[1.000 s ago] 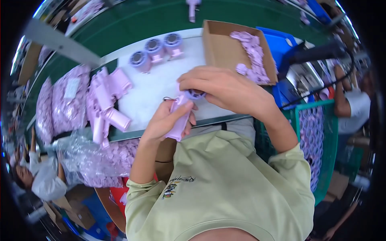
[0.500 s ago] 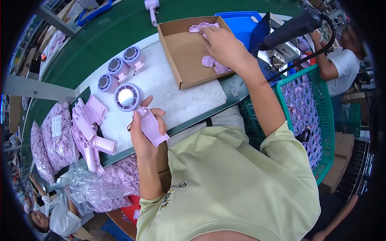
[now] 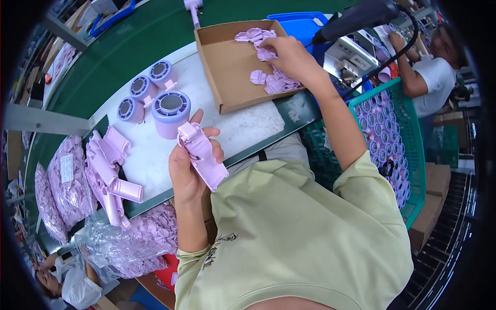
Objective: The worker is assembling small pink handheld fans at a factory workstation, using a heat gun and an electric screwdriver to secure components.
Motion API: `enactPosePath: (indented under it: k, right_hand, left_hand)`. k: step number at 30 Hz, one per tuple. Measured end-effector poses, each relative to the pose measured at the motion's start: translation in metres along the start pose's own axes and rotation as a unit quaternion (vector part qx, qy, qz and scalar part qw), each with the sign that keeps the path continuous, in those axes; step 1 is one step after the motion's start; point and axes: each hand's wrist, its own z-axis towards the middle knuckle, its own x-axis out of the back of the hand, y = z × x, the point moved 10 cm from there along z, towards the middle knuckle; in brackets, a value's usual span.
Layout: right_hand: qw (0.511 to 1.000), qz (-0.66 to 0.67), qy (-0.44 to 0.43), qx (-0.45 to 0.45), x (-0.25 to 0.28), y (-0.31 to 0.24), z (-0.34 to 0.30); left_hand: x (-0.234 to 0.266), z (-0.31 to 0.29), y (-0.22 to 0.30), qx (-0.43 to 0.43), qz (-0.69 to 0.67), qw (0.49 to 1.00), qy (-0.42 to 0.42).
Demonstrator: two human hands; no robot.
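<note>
On my right I am seeing a green crate, brown cartons and a person in white, while on my left a grey post and a blue tray are showing

Pink parts are lying in a box and bags along the surface's edges, indicating a factory workshop.

An elongated pink plastic shell is gripped by the left hand, while a shallow brown cardboard box of small pink plastic pieces is reached into by the right hand.
</note>
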Motion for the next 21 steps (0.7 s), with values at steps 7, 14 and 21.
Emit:
enactPosePath:
  k: [7,14,21]
  right_hand:
    - [0.968,0.251,0.017,-0.027,0.022,-0.02,-0.003]
    - [0.765,0.633,-0.008,-0.117,-0.006,-0.025,-0.004]
    - [0.939,0.308,-0.058,-0.142,-0.005,-0.011,-0.014]
  left_hand:
    - [-0.016,0.003,-0.018,0.091,0.262,0.961,0.006]
    - [-0.032,0.014,-0.026,0.103,0.256,0.961,0.008]
    - [-0.031,0.024,-0.028,0.104,0.233,0.966,0.037]
